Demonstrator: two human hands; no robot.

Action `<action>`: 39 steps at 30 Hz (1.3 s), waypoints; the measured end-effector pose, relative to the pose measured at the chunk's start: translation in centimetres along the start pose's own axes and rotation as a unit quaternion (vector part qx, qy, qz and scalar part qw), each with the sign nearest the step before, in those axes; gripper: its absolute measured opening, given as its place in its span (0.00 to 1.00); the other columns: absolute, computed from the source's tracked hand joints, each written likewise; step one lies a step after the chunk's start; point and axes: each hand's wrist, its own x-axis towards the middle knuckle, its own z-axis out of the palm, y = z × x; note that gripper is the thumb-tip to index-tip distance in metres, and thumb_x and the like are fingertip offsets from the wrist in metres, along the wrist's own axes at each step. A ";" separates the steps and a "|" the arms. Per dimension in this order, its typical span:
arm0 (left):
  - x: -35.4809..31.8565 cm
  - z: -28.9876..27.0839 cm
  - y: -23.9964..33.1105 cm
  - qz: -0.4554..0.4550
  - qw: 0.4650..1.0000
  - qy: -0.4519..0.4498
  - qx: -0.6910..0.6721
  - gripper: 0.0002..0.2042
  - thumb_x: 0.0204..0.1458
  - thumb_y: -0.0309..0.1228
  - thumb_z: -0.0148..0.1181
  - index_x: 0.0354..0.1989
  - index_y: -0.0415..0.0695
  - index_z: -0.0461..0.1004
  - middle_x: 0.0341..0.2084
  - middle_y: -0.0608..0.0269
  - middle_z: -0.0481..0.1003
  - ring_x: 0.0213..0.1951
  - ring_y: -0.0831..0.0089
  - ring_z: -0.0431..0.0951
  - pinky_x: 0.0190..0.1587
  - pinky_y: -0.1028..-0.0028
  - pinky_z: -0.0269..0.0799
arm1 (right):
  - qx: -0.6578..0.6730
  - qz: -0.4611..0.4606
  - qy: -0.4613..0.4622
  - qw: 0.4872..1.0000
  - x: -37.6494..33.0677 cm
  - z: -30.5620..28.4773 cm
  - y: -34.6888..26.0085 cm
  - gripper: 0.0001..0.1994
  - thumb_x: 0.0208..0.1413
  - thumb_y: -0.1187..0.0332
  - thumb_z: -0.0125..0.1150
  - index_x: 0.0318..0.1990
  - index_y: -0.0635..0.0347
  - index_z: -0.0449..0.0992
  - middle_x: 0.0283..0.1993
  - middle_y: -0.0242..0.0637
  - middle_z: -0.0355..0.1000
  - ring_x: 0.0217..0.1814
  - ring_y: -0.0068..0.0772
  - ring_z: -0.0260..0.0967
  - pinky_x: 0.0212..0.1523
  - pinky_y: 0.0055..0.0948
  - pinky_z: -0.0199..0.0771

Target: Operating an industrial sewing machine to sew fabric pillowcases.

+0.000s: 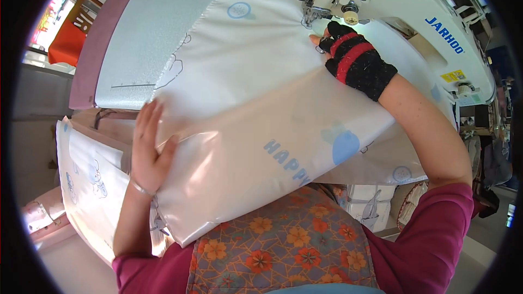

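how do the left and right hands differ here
The left hand is bare; the right hand wears a black-and-red striped glove. The left hand is at the left edge of the printed white sheet; the right hand is close to the presser foot of the sewing machine. Both are by the sheet.
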 end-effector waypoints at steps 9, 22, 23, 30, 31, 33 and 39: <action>-7.6 -0.1 3.6 -0.381 0.636 0.153 -0.654 0.23 0.59 0.38 0.47 0.56 0.32 0.62 0.48 0.51 0.71 0.47 0.64 0.73 0.49 0.69 0.70 | -0.109 -0.171 0.093 0.975 -0.2 0.8 2.2 0.13 0.51 0.65 0.58 0.42 0.61 0.69 0.31 0.44 0.69 0.37 0.46 0.71 0.39 0.34 0.70; 5.6 1.4 -16.5 -0.289 0.661 0.308 -0.620 0.14 0.57 0.32 0.53 0.47 0.35 0.70 0.43 0.59 0.75 0.43 0.73 0.74 0.44 0.76 0.70 | -0.080 -0.160 0.168 0.969 -1.9 2.8 -1.2 0.19 0.47 0.74 0.56 0.50 0.55 0.71 0.49 0.45 0.66 0.47 0.47 0.66 0.48 0.39 0.69; 6.1 3.0 -8.8 -0.274 0.584 0.294 -0.706 0.15 0.57 0.32 0.54 0.49 0.35 0.70 0.44 0.59 0.74 0.44 0.73 0.74 0.45 0.76 0.70 | -0.096 -0.140 0.162 0.972 -2.7 2.8 0.5 0.19 0.47 0.74 0.56 0.50 0.55 0.71 0.49 0.45 0.66 0.47 0.47 0.66 0.48 0.39 0.69; 3.2 3.6 -10.4 -0.289 0.686 0.317 -0.588 0.12 0.55 0.29 0.56 0.46 0.36 0.72 0.39 0.60 0.76 0.39 0.73 0.75 0.41 0.76 0.72 | -0.034 -0.153 0.112 0.981 -3.0 2.1 -0.1 0.19 0.46 0.75 0.55 0.49 0.55 0.72 0.51 0.44 0.66 0.50 0.46 0.65 0.50 0.38 0.68; 5.4 2.2 -11.8 -0.294 0.712 0.317 -0.553 0.12 0.55 0.29 0.57 0.45 0.35 0.72 0.37 0.60 0.76 0.36 0.73 0.76 0.38 0.77 0.72 | -0.005 -0.146 0.087 0.985 -3.2 2.4 -0.1 0.18 0.47 0.76 0.55 0.49 0.56 0.72 0.52 0.44 0.66 0.51 0.46 0.65 0.51 0.37 0.68; 9.5 -0.8 -15.9 -0.257 0.792 0.322 -0.451 0.12 0.53 0.31 0.60 0.42 0.36 0.74 0.32 0.62 0.77 0.32 0.75 0.76 0.33 0.79 0.71 | -0.040 -0.100 0.059 0.992 -3.4 2.6 -1.3 0.17 0.48 0.75 0.54 0.48 0.57 0.72 0.53 0.44 0.66 0.51 0.46 0.66 0.52 0.37 0.68; 16.2 -2.4 -16.9 -0.258 0.949 0.178 -0.040 0.17 0.53 0.43 0.55 0.38 0.39 0.75 0.32 0.49 0.77 0.34 0.60 0.77 0.37 0.66 0.71 | -0.018 -0.162 0.167 0.972 -2.7 3.3 -2.6 0.18 0.46 0.77 0.54 0.48 0.60 0.72 0.52 0.47 0.67 0.53 0.49 0.66 0.53 0.40 0.68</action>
